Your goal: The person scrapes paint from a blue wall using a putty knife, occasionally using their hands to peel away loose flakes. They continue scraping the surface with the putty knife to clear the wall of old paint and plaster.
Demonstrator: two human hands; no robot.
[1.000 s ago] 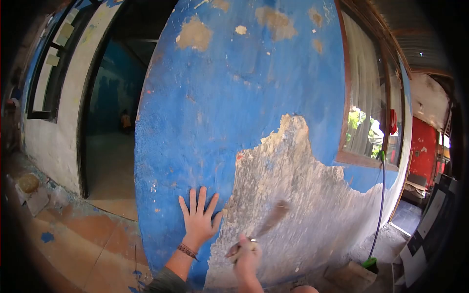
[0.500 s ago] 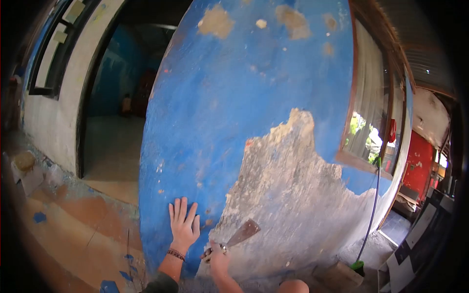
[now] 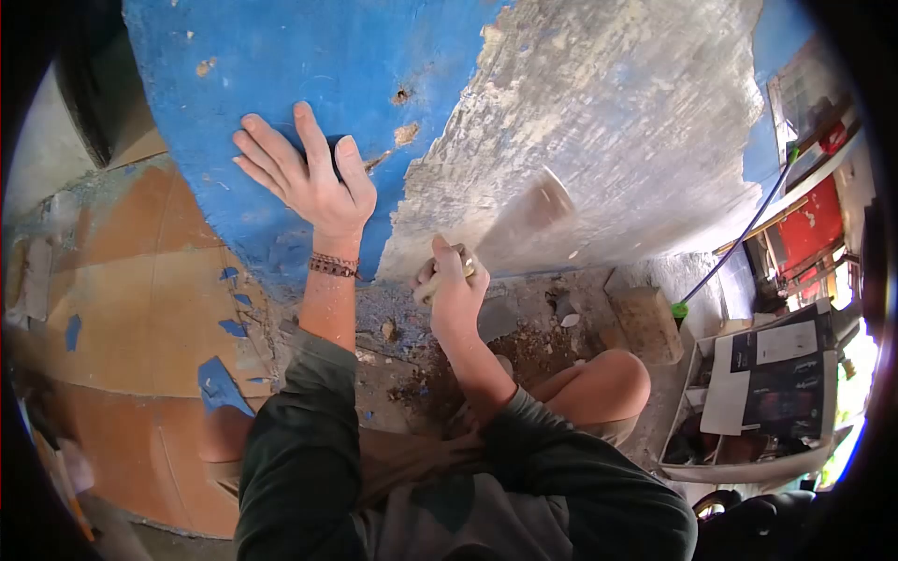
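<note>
L hand (image 3: 323,192) is flat on blue paint (image 3: 281,56), fingers a bit spread – R hand (image 3: 458,290) has fingers closed round handle of scraper (image 3: 528,217), blade blurred, in front of bare wall (image 3: 599,122), right of paint edge.

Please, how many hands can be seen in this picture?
2. The left hand lies flat on the blue part of the wall; the right hand grips a scraper by the bare grey part.

Looks rough and streaked on the bare wall (image 3: 608,112), upper middle; smoother on the blue paint (image 3: 281,65), upper left.
</note>
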